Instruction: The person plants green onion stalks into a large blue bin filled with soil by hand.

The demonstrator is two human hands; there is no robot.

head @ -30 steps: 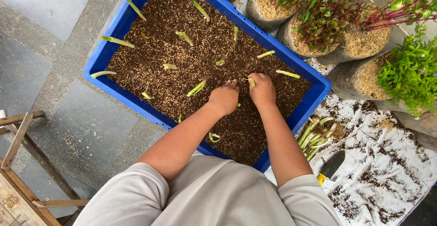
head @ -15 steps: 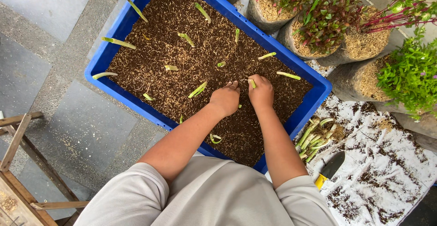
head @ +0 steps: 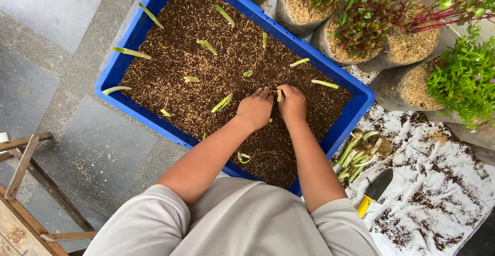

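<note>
While both hands press soil | left hand [head: 255, 109] and right hand [head: 292, 103] curled narrow flanking upright green cutting [head: 279, 95] | near blue tray [head: 118, 73] right edge | right hand nearer

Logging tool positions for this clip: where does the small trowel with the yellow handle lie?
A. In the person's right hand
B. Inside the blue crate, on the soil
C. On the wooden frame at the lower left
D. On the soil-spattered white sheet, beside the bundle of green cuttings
D: the trowel lies on the white sheet, just below the bundle of cuttings, outside the blue crate.
</note>
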